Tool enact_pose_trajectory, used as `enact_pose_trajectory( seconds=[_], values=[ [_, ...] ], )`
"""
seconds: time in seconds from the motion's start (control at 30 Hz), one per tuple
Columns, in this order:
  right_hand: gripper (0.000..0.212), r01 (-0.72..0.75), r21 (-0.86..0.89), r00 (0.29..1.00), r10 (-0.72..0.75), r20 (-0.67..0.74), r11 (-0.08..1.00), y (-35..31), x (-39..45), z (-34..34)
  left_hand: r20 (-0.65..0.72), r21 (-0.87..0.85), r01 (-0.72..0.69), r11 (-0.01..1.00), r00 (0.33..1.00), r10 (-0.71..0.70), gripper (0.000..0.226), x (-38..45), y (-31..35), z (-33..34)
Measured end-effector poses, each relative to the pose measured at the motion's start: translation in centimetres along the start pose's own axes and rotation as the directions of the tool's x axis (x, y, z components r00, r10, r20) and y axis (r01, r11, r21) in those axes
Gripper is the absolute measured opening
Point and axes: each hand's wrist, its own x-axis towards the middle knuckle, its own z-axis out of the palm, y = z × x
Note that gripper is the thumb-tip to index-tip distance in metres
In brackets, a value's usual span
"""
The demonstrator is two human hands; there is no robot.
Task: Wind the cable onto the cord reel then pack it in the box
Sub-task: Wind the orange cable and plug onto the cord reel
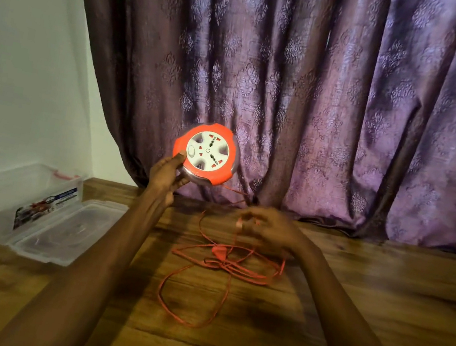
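Hands at work over our wooden floor (pixel 382 289): our left hand (pixel 167 173) grips the round orange-and-white plastic cord reel (pixel 205 152) by its lower left edge, thumb on the rim, holding it up, socket face toward us, before the purple patterned curtain (pixel 326 83). Our right hand (pixel 267 229), blurred, pinches the thin orange cable (pixel 223 262), most of which lies in loose tangled loops on the floor. At left, against the white wall, sits the clear plastic box (pixel 5 196) with orange clips, its lid (pixel 72 228) lying beside it.
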Motion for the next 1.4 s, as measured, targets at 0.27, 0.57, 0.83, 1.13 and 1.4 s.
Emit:
enact_pose_trajectory(
  seconds=[0.27,0.57,0.83,1.13,1.4],
  values=[
    [0.111,-0.078,-0.369,0.947,0.184,0.262,0.926,3.8,-3.8,6.5,0.011,0.035,0.004,0.999,1.0,-0.005,0.006,-0.8,-1.0,-1.0],
    [0.121,-0.252,-0.463,0.917,0.363,0.167,0.85,7.0,-3.9,3.5,0.025,0.041,0.019,0.999,0.999,-0.02,0.013,-1.7,-2.4,-0.1],
    [0.063,-0.107,0.2,0.881,0.186,-0.435,0.974,2.8,0.5,-2.9,0.187,0.28,-0.174,0.944,0.974,0.124,0.013,-1.3,-2.2,1.8],
    [0.027,-0.079,0.563,0.884,0.319,-0.342,0.823,0.5,0.9,-4.8,0.39,0.366,-0.254,0.895,0.915,0.101,0.025,-4.0,-3.6,5.8],
    [0.04,0.051,0.862,0.573,0.692,-0.439,0.505,3.8,-2.1,-5.5,0.801,0.42,-0.745,0.518,0.573,0.176,0.023,-13.2,-9.9,6.2]
  ],
)
